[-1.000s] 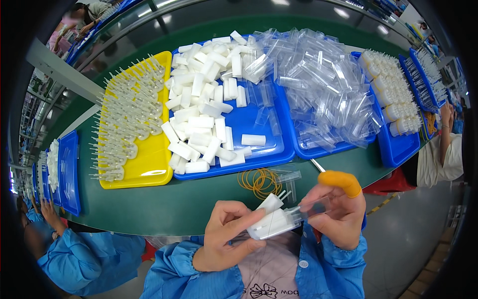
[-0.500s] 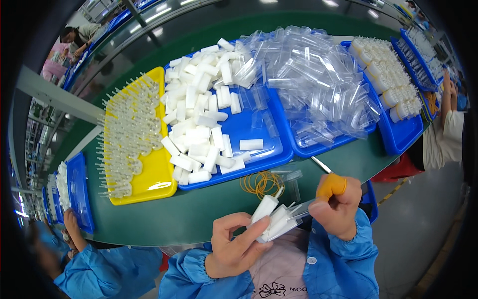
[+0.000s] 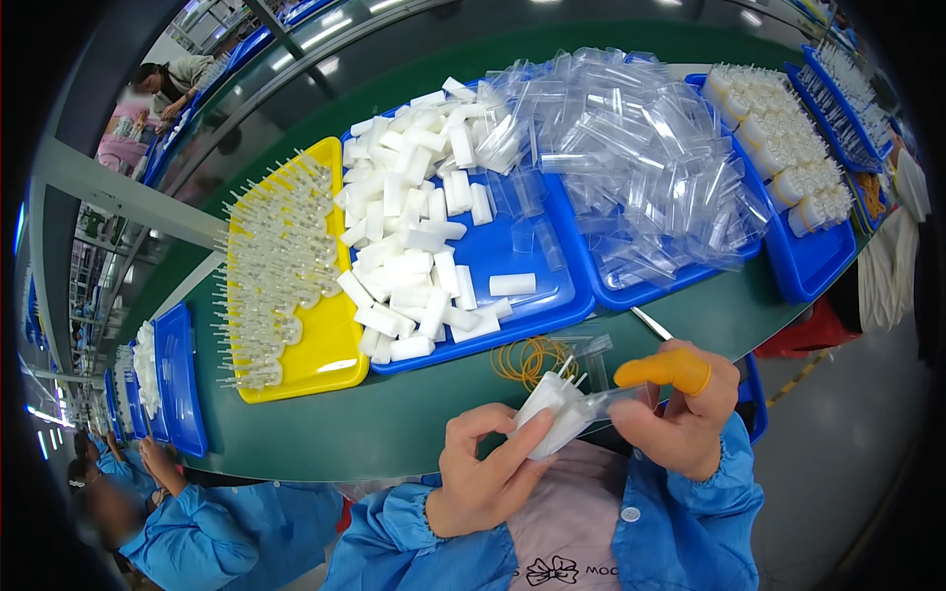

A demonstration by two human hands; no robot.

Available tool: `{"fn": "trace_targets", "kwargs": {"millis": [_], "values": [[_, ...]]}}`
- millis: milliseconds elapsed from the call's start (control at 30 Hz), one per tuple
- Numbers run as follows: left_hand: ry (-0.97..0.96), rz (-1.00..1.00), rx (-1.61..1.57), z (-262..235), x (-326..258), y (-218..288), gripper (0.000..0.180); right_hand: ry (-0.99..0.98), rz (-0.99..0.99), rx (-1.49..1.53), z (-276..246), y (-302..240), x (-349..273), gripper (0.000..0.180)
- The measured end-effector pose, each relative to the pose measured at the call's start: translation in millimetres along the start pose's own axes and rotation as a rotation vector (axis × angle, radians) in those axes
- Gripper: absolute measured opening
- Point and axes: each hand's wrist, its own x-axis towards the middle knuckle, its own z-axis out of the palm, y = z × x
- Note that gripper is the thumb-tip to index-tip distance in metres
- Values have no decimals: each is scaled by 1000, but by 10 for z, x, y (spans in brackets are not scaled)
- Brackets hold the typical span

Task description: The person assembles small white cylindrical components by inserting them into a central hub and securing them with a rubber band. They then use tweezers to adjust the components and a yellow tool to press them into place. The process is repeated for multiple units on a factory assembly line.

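Note:
In front of my chest, my left hand [image 3: 485, 475] is closed round a small bunch of white cylindrical pieces [image 3: 540, 402] with thin white stems sticking up. My right hand [image 3: 695, 419], wearing an orange finger cot [image 3: 680, 371] on the index finger, pinches a clear plastic sleeve [image 3: 609, 402] at the side of the bunch. The index finger is stretched out above the sleeve. Whether the sleeve goes round one of the pieces is hard to see. Orange rubber bands [image 3: 527, 362] lie on the green table just beyond, beside loose clear sleeves [image 3: 591, 347].
A yellow tray [image 3: 325, 364] holds stemmed pieces. One blue tray [image 3: 552, 320] carries white blocks, another [image 3: 616, 295] a heap of clear sleeves. Banded bundles [image 3: 788, 148] fill a blue tray at right. A metal tool [image 3: 650, 323] lies near the edge. A co-worker [image 3: 227, 527] sits at left.
My right index finger has straightened out over the clear sleeve, where it was curled before. The bunch in my left hand is tilted differently. The whole view has shifted slightly.

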Motion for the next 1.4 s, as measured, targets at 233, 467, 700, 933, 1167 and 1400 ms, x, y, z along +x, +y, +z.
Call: {"fn": "trace_targets", "kwargs": {"millis": [233, 467, 700, 933, 1167, 1400], "values": [[45, -16, -78, 33, -28, 5, 60, -130, -8, 79, 36, 147, 154, 21], [134, -66, -183, 38, -11, -57, 58, -236, 276, 360, 11, 0, 92, 28], [55, -97, -278, 30, -54, -61, 55, -272, 205, 372, 14, 111, 169, 14], [105, -68, -138, 17, -65, -49, 58, -165, 172, 127, 54, 174, 234, 19], [126, -57, -175, 30, -54, -80, 61, -51, 179, 175, 105, 154, 198, 20], [150, -166, -339, 25, -33, -82, 56, 32, 114, 198, 142, 192, 173, 20]]}}
